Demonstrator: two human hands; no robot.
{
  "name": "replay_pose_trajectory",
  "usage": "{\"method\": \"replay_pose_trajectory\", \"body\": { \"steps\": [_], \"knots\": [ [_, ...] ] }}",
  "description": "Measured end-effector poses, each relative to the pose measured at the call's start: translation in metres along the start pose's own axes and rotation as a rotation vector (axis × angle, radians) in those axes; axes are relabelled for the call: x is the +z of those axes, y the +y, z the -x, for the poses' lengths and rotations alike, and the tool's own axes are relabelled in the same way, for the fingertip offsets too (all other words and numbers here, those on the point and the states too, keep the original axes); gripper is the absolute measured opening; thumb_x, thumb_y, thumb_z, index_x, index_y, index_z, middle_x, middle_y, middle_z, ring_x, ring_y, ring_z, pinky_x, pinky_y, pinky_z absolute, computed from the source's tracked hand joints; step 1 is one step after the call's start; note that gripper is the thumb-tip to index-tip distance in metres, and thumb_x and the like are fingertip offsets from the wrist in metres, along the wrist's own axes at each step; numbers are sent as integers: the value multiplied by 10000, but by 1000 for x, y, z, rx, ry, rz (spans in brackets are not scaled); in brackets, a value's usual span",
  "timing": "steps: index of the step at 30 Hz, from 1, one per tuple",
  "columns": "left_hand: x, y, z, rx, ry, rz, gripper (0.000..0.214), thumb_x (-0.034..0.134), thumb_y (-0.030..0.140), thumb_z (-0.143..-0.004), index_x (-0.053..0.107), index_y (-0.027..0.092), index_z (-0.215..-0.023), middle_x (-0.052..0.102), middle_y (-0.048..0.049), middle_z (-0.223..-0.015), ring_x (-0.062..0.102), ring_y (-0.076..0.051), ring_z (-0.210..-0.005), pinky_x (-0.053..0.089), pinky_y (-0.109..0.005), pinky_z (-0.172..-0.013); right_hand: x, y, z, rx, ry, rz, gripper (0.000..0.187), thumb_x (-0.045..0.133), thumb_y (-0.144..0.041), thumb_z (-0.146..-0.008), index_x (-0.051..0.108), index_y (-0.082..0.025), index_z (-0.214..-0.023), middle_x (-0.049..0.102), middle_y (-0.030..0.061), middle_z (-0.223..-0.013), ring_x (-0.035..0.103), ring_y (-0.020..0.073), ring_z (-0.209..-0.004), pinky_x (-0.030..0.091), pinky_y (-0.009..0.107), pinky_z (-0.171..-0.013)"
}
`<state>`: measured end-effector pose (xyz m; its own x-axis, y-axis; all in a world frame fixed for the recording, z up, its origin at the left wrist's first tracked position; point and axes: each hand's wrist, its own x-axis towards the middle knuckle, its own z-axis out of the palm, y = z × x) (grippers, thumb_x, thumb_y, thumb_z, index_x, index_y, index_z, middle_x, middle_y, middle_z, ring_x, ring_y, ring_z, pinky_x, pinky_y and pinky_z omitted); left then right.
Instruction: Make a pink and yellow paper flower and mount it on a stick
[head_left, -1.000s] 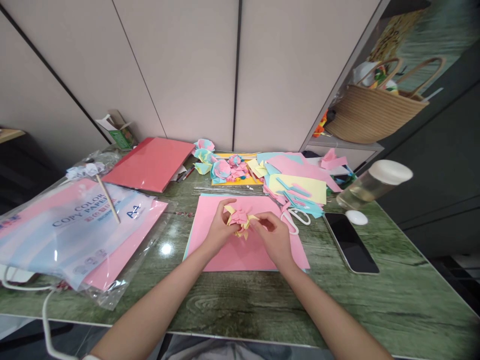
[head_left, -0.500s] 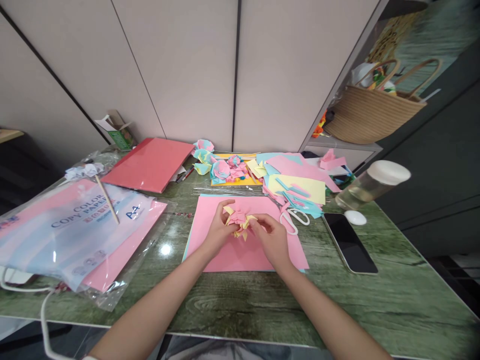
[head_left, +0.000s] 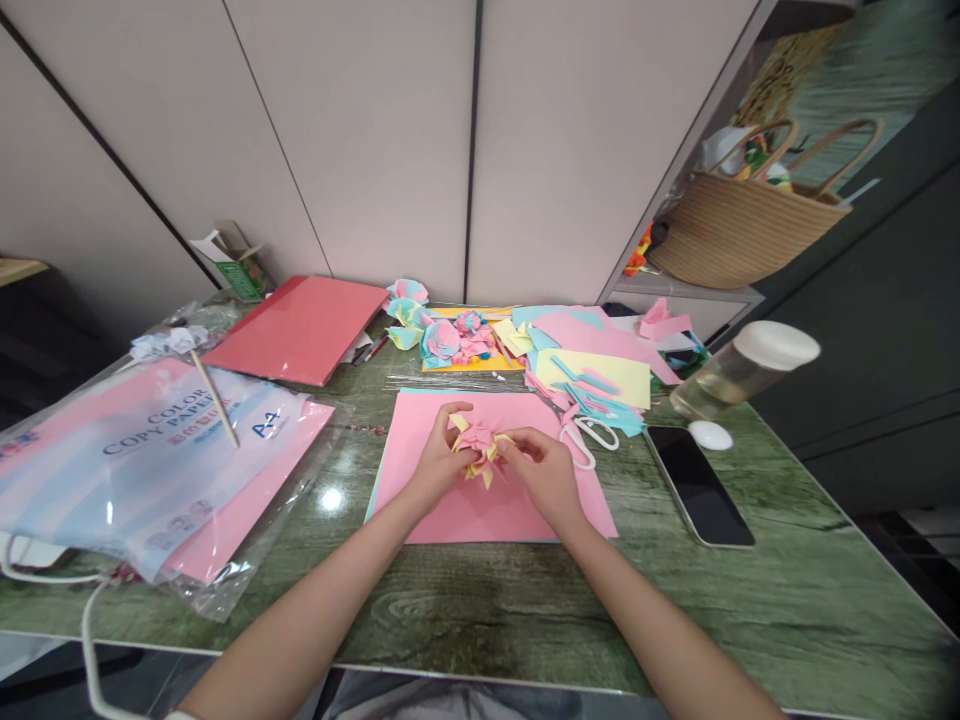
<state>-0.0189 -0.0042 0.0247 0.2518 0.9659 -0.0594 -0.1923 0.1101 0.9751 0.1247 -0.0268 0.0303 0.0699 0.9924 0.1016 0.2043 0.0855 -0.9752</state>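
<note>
Both my hands meet over a pink sheet of paper lying on the green table. Between them is a small pink and yellow paper flower. My left hand cups the flower from the left, fingers curled round it. My right hand pinches its right edge with thumb and fingertips. The flower's underside is hidden by my fingers.
White-handled scissors lie just right of my hands, then a black phone, a white lid and a jar. Paper scraps and finished flowers lie behind. A copy paper pack and red folder sit left.
My hands have stayed in place and only shifted their fingers slightly on the paper flower; the flower has turned a little between them.
</note>
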Motion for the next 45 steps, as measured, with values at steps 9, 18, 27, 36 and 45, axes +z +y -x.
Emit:
{"method": "replay_pose_trajectory", "body": {
  "steps": [9, 18, 27, 36, 45],
  "knots": [
    [1, 0, 0, -28, -1, 6, 504, 532, 116, -588, 350, 236, -1042, 484, 74, -634, 424, -51, -465, 314, -162, -453, -2, 0, -4, 59, -47, -140, 207, 592, -356, -700, 649, -162, -745, 657, 43, -703, 594, 151, -619, 486, 275, -610],
    [0, 1, -1, -27, 33, -61, 504, 541, 111, -582, 357, 230, -1037, 492, 68, -642, 446, -55, -472, 325, -157, -444, -1, 3, -3, 35, -8, -77, 206, 580, -364, -709, 650, -174, -748, 662, 34, -686, 601, 156, -607, 478, 280, -610],
    [-2, 1, -2, -44, 29, -99, 497, 554, 133, -600, 356, 229, -1047, 488, 69, -619, 457, -61, -473, 340, -160, -449, -2, 6, -5, 29, -39, -61, 230, 579, -387, -710, 651, -173, -754, 666, 41, -714, 601, 160, -633, 476, 281, -622],
    [-3, -1, -3, -14, 8, -127, 485, 531, 115, -604, 342, 224, -1037, 480, 69, -621, 450, -65, -482, 344, -163, -444, -4, 6, -6, 6, -78, -35, 192, 571, -343, -729, 646, -170, -761, 654, 38, -706, 594, 155, -640, 466, 277, -626],
    [-2, -3, -3, -4, -24, -116, 519, 515, 83, -566, 352, 217, -1039, 486, 67, -653, 455, -53, -484, 350, -161, -463, -4, 3, -4, -25, -58, 43, 208, 534, -363, -754, 622, -175, -750, 651, 27, -724, 596, 150, -657, 453, 260, -621]
  ]
}}
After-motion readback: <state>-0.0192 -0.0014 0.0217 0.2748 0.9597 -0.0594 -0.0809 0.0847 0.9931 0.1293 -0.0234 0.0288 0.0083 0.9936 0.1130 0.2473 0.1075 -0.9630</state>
